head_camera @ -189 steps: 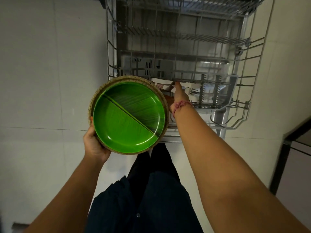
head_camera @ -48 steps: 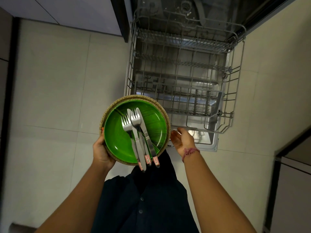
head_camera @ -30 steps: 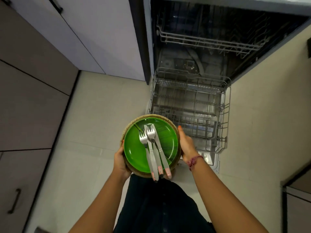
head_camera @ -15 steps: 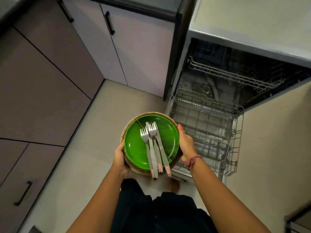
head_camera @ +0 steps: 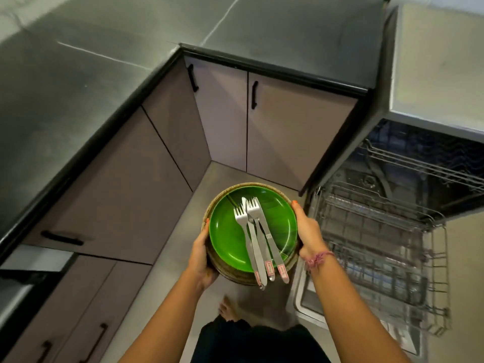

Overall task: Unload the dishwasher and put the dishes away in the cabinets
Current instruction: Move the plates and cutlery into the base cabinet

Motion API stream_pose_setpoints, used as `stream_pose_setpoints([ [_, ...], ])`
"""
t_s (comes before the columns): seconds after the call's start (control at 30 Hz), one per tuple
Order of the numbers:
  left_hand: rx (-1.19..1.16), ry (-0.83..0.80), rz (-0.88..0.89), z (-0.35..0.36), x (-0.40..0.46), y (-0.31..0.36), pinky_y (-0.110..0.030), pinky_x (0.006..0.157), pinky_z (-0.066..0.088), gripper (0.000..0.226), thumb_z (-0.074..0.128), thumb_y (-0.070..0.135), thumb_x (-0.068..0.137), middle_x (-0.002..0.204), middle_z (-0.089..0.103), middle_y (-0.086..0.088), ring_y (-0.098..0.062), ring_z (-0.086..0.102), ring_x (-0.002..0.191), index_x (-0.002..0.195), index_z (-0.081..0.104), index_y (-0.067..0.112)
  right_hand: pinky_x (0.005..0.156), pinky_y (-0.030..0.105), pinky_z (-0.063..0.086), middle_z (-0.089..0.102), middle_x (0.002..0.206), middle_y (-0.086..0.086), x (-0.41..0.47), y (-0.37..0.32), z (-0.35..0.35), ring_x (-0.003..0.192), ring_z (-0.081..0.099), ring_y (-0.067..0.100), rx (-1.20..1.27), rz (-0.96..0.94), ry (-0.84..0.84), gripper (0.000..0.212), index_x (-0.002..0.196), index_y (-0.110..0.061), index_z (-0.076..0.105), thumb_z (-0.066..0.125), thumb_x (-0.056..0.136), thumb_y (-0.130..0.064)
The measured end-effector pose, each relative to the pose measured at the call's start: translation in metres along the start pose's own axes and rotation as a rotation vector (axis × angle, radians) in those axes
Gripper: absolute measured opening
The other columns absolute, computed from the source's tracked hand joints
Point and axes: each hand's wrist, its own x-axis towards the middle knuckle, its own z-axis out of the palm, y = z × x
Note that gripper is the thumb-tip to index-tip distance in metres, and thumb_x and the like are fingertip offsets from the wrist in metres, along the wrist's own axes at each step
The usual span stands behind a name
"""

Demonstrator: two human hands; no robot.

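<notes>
Both hands are on a green plate (head_camera: 230, 239), carried at mid-frame above the floor, just left of the open dishwasher (head_camera: 379, 244). Left hand (head_camera: 200, 258) is wrapped around the near-left rim, fingers under; right hand (head_camera: 307, 231) is clamped on the right rim, thumb tip over the far edge. It looks like a stack: brown rims show under the green one (count unclear). Cutlery (head_camera: 258, 239) lies loose on top, two forks plus what is probably a knife, handles pointing near and overhanging the near rim. The pulled-out lower rack (head_camera: 387, 260) looks empty from here; the upper rack is blurred, can't tell. Handling call: the stack is stiff, likely moderate weight, probably fine under a two-point rim grip. The cutlery is the weak point, smooth metal on a glossy plate with nothing holding it, so any tilt toward the body would likely slide it off. Keep the plate level, hands opposite each other, fingers underneath. Cabinet doors (head_camera: 288, 137) on the far side and drawers at left are all shut, so one hand has to come free to open one; the counter (head_camera: 78, 82) at left is a likely put-down spot.
</notes>
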Motion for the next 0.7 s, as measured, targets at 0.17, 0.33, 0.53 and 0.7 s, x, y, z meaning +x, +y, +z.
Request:
stream_pose_setpoints([
  [0.17,-0.023,0.014,0.055,-0.014,0.011,0.045,-0.04,0.077,0.052,0.046,0.041,0.05,0.093,0.095,0.074,-0.012,-0.027,0.069,0.086,0.096,0.074,0.017,0.074,0.03,0.054,0.067,0.076,0.006,0.005,-0.035,0.054,0.076,0.066,0.022,-0.031,-0.025,-0.018,0.045,0.084,-0.008,0.064,0.054,0.09,-0.051],
  [0.33,-0.081,0.074,0.119,-0.022,0.03,0.08,-0.036,0.07,0.052,0.041,0.044,0.046,0.093,0.088,0.074,-0.008,-0.025,0.068,0.081,0.102,0.07,0.017,0.082,0.039,0.057,0.068,0.078,0.009,0.021,-0.061,0.093,0.078,0.067,0.026,-0.072,-0.018,-0.099,0.049,0.091,-0.006,0.067,0.056,0.087,-0.054],
  [0.53,-0.154,0.084,0.146,-0.031,0.064,0.122,-0.036,0.069,0.051,0.037,0.044,0.042,0.093,0.083,0.074,-0.007,-0.023,0.07,0.075,0.096,0.071,0.018,0.06,0.03,0.049,0.058,0.063,0.002,0.059,-0.107,0.132,0.055,0.055,0.017,-0.167,0.005,-0.186,0.045,0.071,-0.013,0.06,0.05,0.091,-0.053],
  [0.7,-0.173,0.097,0.151,-0.028,0.099,0.162,-0.036,0.069,0.052,0.035,0.043,0.038,0.095,0.083,0.074,-0.006,-0.022,0.07,0.075,0.1,0.069,0.016,0.064,0.024,0.046,0.059,0.08,0.004,0.123,-0.179,0.17,0.066,0.057,0.015,-0.025,-0.109,-0.141,0.023,0.099,-0.012,0.055,0.038,0.102,-0.027],
])
